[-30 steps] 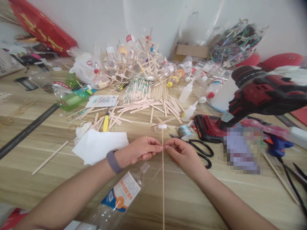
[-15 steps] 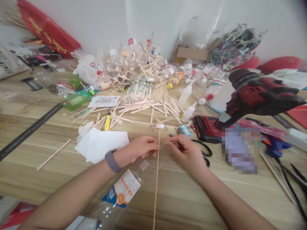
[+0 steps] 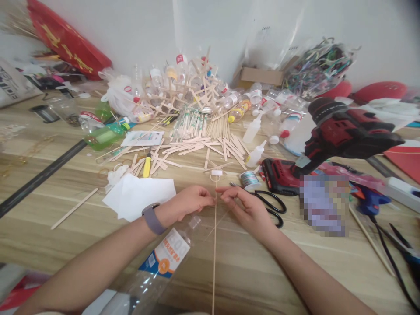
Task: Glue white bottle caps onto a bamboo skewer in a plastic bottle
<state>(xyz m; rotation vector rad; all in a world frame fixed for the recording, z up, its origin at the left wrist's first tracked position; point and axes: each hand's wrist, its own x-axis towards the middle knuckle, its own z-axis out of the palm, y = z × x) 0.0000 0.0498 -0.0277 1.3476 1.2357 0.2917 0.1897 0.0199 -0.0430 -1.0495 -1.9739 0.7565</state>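
A long thin bamboo skewer [image 3: 214,258] runs up the middle of the view, with a white bottle cap [image 3: 217,173] and a small loop at its far end. My left hand [image 3: 193,202], wearing a watch, is closed in a pinch on the skewer below the cap. Just right of it, my right hand [image 3: 247,208] has thumb and forefinger brought close to the skewer, pinching a fine strand. A faint length of strand [image 3: 215,228] slants down across the skewer. Below my left forearm lies a clear plastic bottle [image 3: 167,258] with a blue, white and orange label.
Scissors [image 3: 274,203], a spool [image 3: 250,180] and a red-black power drill [image 3: 348,131] lie to the right. White paper [image 3: 138,197] and a yellow-handled screwdriver [image 3: 147,166] are on the left. Craft sticks [image 3: 193,146], glue bottles [image 3: 252,127] and plastic bottles crowd the back.
My right hand has moved left, bringing its fingertips up to the skewer; the strand stretched between the hands has shortened. My left hand stays at the skewer. The view has shifted slightly.
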